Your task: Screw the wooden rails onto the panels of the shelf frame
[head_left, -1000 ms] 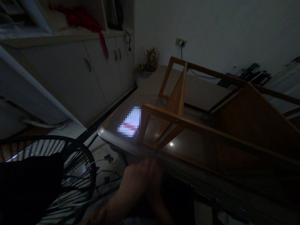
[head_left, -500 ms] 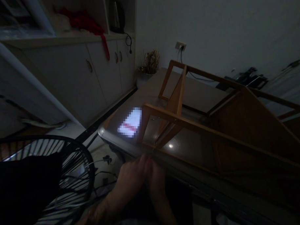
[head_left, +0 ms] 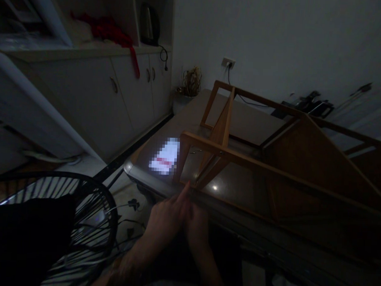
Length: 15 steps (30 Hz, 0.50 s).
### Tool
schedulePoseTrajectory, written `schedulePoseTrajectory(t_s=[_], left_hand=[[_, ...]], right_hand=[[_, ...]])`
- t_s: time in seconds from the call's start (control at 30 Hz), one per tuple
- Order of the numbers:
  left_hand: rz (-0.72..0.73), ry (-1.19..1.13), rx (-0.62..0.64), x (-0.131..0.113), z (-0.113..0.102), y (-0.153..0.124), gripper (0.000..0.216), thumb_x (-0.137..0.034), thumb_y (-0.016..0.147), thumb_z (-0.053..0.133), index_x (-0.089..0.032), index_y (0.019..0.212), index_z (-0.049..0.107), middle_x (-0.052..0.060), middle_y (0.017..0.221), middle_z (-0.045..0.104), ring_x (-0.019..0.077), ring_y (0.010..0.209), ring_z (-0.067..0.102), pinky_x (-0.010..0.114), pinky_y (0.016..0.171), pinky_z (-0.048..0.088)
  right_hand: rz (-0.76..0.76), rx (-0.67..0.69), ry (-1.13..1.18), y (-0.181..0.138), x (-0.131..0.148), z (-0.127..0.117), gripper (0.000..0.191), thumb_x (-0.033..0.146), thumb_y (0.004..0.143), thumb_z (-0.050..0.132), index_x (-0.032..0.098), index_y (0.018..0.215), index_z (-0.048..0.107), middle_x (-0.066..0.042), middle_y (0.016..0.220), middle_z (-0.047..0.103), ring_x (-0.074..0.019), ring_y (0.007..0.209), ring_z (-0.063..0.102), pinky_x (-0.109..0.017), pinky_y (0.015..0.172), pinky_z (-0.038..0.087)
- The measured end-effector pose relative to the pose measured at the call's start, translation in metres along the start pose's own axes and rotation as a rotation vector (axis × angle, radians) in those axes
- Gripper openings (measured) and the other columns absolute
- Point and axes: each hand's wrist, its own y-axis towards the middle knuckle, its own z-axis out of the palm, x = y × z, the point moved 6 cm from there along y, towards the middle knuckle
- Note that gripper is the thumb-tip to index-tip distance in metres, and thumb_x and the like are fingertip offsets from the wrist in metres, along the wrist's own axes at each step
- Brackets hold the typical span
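My left hand (head_left: 166, 217) and my right hand (head_left: 197, 226) are pressed together just in front of the table's near edge. One finger of the left hand points up and forward toward the shelf frame, its other fingers curled against the right hand. The right hand's fingers are closed; anything held between the hands is too dark and small to make out. Just beyond them a wooden shelf frame (head_left: 255, 162) lies on its side on the table (head_left: 161, 135). Small thin metal pieces (head_left: 195, 152) show inside the frame's near end.
A lit, pixelated screen (head_left: 165, 156) lies left of the frame. Below left stands a black slatted chair (head_left: 111, 211) with dark cloth (head_left: 31, 237) on it. Cables (head_left: 133, 204) run across the floor. White cabinets (head_left: 130, 86), a potted plant (head_left: 191, 82) and a wall socket (head_left: 228, 62) are behind.
A left-hand finger has stretched up and forward from the joined hands. Both hands stay together at the table edge. The frame has not moved on the table; the view has shifted slightly.
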Motion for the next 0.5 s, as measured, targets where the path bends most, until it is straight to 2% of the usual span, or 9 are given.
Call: schedulePoseTrajectory(t_s=[0.2, 0.33, 0.4, 0.5], left_hand=[[0.014, 0.002, 0.006, -0.009, -0.006, 0.0, 0.055, -0.027, 0.102, 0.035, -0.018, 0.155, 0.02, 0.011, 0.109, 0.073, 0.0203, 0.084, 0.073, 0.027, 0.066, 0.053], [-0.005, 0.042, 0.004, -0.01, -0.005, 0.0, 0.055, -0.031, 0.103, 0.036, -0.016, 0.154, 0.023, 0.01, 0.099, 0.075, 0.0207, 0.081, 0.074, 0.027, 0.063, 0.051], [-0.016, 0.054, -0.009, -0.008, -0.004, 0.0, 0.056, -0.034, 0.103, 0.036, -0.017, 0.155, 0.022, 0.008, 0.093, 0.075, 0.0211, 0.078, 0.074, 0.027, 0.061, 0.05], [-0.007, 0.059, -0.03, -0.007, -0.002, 0.0, 0.058, -0.035, 0.103, 0.036, -0.018, 0.155, 0.019, 0.007, 0.093, 0.075, 0.0217, 0.077, 0.074, 0.028, 0.06, 0.05]], right_hand=[[0.028, -0.02, 0.235, -0.005, -0.004, 0.002, 0.057, 0.056, 0.094, 0.037, 0.013, 0.074, 0.07, -0.009, 0.068, 0.071, -0.0188, 0.063, 0.066, -0.023, 0.055, 0.047], [0.025, -0.049, 0.183, -0.008, -0.009, 0.006, 0.051, 0.053, 0.09, 0.047, 0.015, 0.063, 0.067, -0.009, 0.06, 0.068, -0.0182, 0.054, 0.061, -0.023, 0.046, 0.041], [0.034, -0.074, 0.184, -0.008, -0.011, 0.008, 0.045, 0.049, 0.087, 0.051, 0.016, 0.058, 0.065, -0.01, 0.059, 0.068, -0.0189, 0.053, 0.06, -0.024, 0.046, 0.042], [0.052, -0.041, 0.179, -0.009, -0.012, 0.01, 0.037, 0.041, 0.083, 0.051, 0.017, 0.058, 0.065, -0.01, 0.059, 0.069, -0.0202, 0.053, 0.062, -0.025, 0.046, 0.044]])
